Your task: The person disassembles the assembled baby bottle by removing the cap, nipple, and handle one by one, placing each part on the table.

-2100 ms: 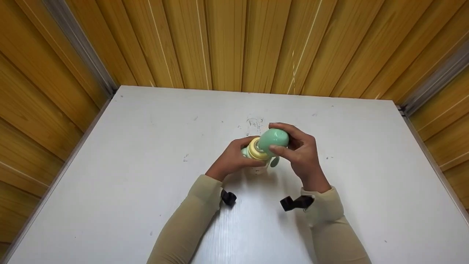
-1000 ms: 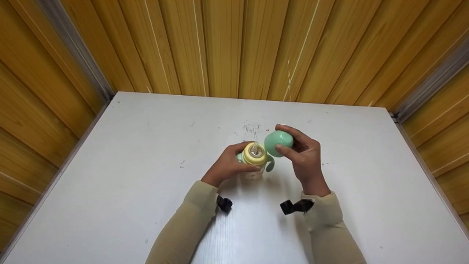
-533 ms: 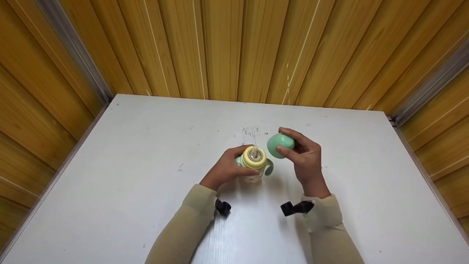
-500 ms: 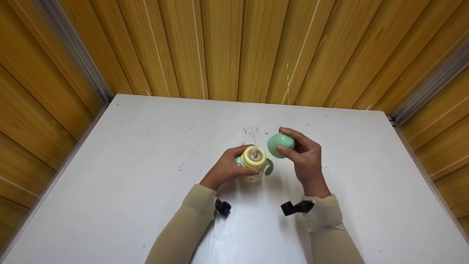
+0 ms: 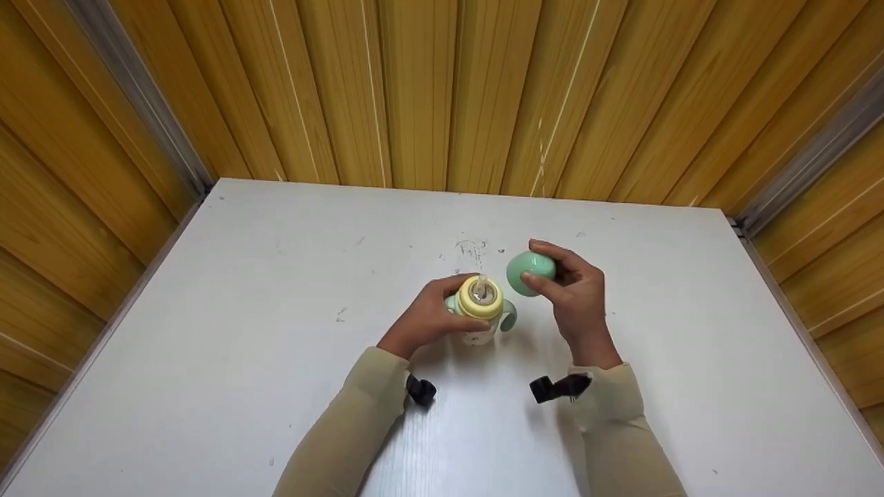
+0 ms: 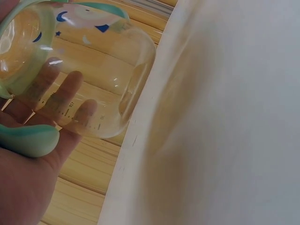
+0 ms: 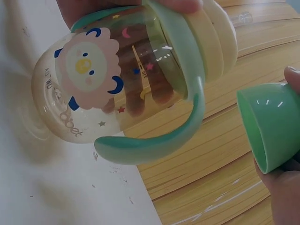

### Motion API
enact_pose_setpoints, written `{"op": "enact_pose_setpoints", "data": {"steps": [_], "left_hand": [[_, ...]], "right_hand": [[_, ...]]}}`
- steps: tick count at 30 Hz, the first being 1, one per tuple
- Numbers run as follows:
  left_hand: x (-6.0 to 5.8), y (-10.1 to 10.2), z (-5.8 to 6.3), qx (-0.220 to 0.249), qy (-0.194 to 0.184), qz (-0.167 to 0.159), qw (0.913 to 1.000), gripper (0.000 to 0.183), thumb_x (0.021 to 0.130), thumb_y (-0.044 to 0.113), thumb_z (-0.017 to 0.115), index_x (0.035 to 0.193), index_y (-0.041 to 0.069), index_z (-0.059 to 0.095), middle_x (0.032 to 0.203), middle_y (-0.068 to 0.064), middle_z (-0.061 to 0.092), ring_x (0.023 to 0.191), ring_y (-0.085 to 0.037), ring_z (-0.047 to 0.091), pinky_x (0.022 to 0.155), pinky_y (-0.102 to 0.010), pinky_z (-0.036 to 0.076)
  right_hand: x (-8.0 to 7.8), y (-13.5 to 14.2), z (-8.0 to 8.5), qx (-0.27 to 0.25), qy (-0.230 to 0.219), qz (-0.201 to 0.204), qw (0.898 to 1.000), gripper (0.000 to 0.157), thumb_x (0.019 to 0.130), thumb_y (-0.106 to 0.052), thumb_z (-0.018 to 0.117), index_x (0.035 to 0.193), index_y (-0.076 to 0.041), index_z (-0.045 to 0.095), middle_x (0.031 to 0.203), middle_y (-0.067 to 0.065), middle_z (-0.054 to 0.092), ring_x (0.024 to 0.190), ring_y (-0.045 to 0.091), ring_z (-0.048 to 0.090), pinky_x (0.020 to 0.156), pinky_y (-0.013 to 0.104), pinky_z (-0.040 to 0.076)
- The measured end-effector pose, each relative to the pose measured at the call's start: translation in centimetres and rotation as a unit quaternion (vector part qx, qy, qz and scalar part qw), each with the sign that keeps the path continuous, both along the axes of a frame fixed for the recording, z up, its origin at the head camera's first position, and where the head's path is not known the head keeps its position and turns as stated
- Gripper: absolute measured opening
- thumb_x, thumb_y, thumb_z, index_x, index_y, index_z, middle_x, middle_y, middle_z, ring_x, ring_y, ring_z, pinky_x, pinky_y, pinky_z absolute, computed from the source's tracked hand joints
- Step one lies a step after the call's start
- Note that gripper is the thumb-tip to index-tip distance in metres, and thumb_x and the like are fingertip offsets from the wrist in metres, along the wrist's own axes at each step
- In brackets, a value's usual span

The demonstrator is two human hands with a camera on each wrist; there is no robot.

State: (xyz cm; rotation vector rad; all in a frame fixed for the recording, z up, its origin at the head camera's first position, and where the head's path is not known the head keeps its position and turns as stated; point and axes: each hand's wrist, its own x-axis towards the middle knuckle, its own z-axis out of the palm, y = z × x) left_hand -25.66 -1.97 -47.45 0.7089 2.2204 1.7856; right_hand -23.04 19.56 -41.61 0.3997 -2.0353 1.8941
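A clear baby bottle [image 7: 89, 79] with a cartoon animal print, green side handles and a yellow collar [image 5: 481, 308] stands uncovered, its transparent spout [image 5: 482, 284] showing. My left hand [image 5: 435, 314] grips it round the collar and body; in the left wrist view several fingers [image 6: 70, 89] show through the clear wall. Up and to the right, my right hand [image 5: 577, 290] pinches a green dome-shaped cap [image 5: 530, 272] between thumb and fingers. The cap's hollow side faces the bottle in the right wrist view, with a gap between the two.
Both hands work above a white table [image 5: 276, 310] with small dark scuffs. Wood-patterned panels [image 5: 421, 90] rise behind it and at both sides. A black wrist mount [image 5: 421, 391] sits on the left sleeve, another black mount [image 5: 559, 388] on the right.
The green cap was over the bottle's spout two seconds ago; my right hand has moved it off to the right, baring the spout. The bottle has tipped more upright. Little moved in the last half second.
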Motion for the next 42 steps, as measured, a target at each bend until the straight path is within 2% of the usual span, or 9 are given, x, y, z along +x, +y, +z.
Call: {"op": "enact_pose_setpoints", "data": {"steps": [13,22,23,29,30,36,42], "left_hand": [[0.2,0.6,-0.1,-0.006,0.005,-0.015,0.9999,0.067,0.058,0.039,0.083,0.118,0.04,0.054,0.114,0.017,0.06,0.106,-0.006,0.055,0.096,-0.036,0.041],[0.0,0.4,0.0,-0.008,0.007,-0.008,0.9999,0.066,0.058,0.039,0.083,0.117,0.041,0.055,0.114,0.017,0.06,0.104,-0.007,0.054,0.095,-0.036,0.041],[0.2,0.3,0.4,-0.009,0.004,-0.008,0.9999,0.065,0.059,0.037,0.084,0.118,0.04,0.055,0.114,0.017,0.06,0.104,-0.007,0.054,0.095,-0.036,0.041],[0.2,-0.1,0.4,-0.008,0.007,-0.004,0.9999,0.067,0.058,0.04,0.084,0.118,0.039,0.055,0.114,0.017,0.06,0.105,-0.007,0.055,0.095,-0.036,0.041],[0.0,-0.1,0.0,-0.007,0.01,-0.003,0.9999,0.067,0.056,0.042,0.084,0.117,0.04,0.055,0.114,0.017,0.06,0.105,-0.006,0.055,0.095,-0.036,0.041],[0.0,-0.1,0.0,-0.012,0.008,-0.003,0.9999,0.066,0.058,0.039,0.084,0.117,0.041,0.055,0.113,0.017,0.06,0.104,-0.007,0.055,0.095,-0.037,0.041],[0.1,0.1,0.1,-0.011,0.005,0.0,0.9999,0.066,0.058,0.038,0.084,0.117,0.041,0.055,0.113,0.017,0.06,0.104,-0.008,0.054,0.095,-0.038,0.041]], "right_hand": [[-0.1,0.9,-1.1,-0.001,-0.037,-0.04,0.998,0.042,0.072,-0.007,0.075,0.111,-0.001,0.063,0.121,0.01,0.06,0.115,0.014,0.055,0.096,0.023,0.043],[-0.7,0.9,-1.2,-0.026,-0.035,-0.037,0.998,0.042,0.071,-0.006,0.076,0.11,0.002,0.063,0.118,0.011,0.061,0.114,0.016,0.056,0.096,0.023,0.043],[-0.8,0.9,-1.2,-0.027,-0.035,-0.037,0.998,0.041,0.071,-0.005,0.076,0.109,0.002,0.063,0.118,0.011,0.062,0.113,0.016,0.056,0.095,0.023,0.043],[-1.3,0.8,-1.5,-0.003,-0.048,-0.052,0.997,0.043,0.071,-0.01,0.076,0.111,0.001,0.063,0.117,0.007,0.063,0.113,0.014,0.056,0.095,0.024,0.043],[-1.4,0.8,-1.5,-0.001,-0.05,-0.054,0.997,0.044,0.071,-0.011,0.076,0.111,0.0,0.063,0.117,0.007,0.063,0.113,0.013,0.056,0.096,0.024,0.043],[-1.6,1.0,-1.8,0.01,-0.06,-0.071,0.996,0.039,0.071,-0.012,0.077,0.108,-0.006,0.066,0.114,0.002,0.065,0.112,0.012,0.057,0.096,0.024,0.043],[-1.7,1.3,-2.1,0.014,-0.073,-0.081,0.994,0.039,0.07,-0.015,0.077,0.108,-0.007,0.067,0.114,0.001,0.065,0.112,0.011,0.056,0.097,0.025,0.042]]}}
